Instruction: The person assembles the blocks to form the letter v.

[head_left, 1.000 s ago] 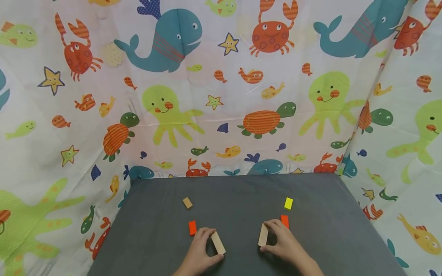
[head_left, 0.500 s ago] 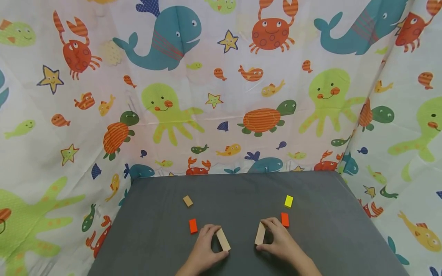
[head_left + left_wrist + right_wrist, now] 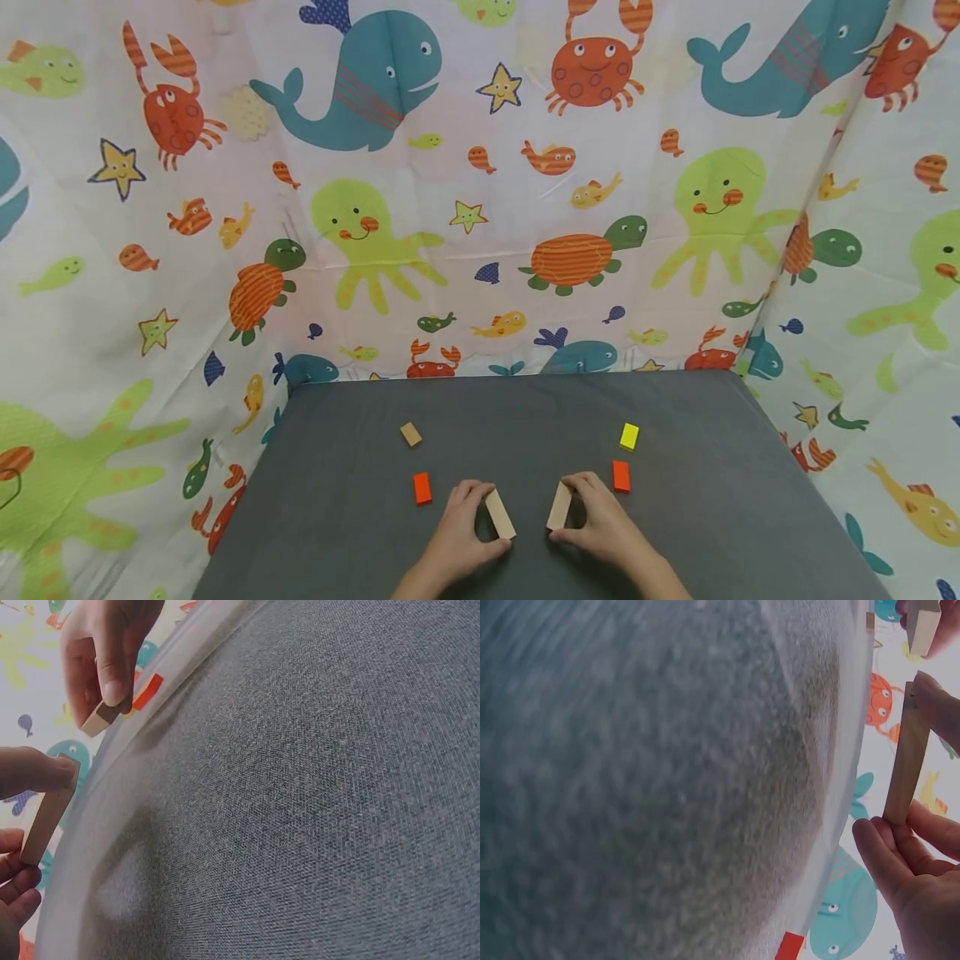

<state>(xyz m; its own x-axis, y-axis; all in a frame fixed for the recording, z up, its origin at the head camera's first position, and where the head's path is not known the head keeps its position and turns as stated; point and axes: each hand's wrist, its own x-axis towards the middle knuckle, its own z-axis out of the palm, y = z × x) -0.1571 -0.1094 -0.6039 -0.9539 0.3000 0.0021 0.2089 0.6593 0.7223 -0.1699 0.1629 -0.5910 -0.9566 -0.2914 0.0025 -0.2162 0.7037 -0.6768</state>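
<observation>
1. I see the left hand (image 3: 459,533) pinching a plain wooden block (image 3: 499,513), and the right hand (image 3: 600,521) pinching another plain block (image 3: 559,505), both on the grey tabletop (image 3: 510,408).
2. The gap between the blocks is clear.
3. Orange blocks (image 3: 422,488) (image 3: 621,476) flank the hands; a yellow block (image 3: 629,436) and a small tan block (image 3: 410,433) lie beyond.

The worktop (image 3: 510,408) is covered in a dark grey cloth with a fine speckled weave. Behind the worktop hangs a white curtain (image 3: 480,208) printed with teal whales, orange striped crabs and turtles, lime green octopuses, yellow starfish and small fish. On the worktop the left-hand long block (image 3: 499,514) and the right-hand long block (image 3: 558,506) are pale natural wood. Left of them lies an orange block (image 3: 422,488) and a small tan block (image 3: 410,434); right of them another orange block (image 3: 621,476) and a bright yellow block (image 3: 628,436).
</observation>
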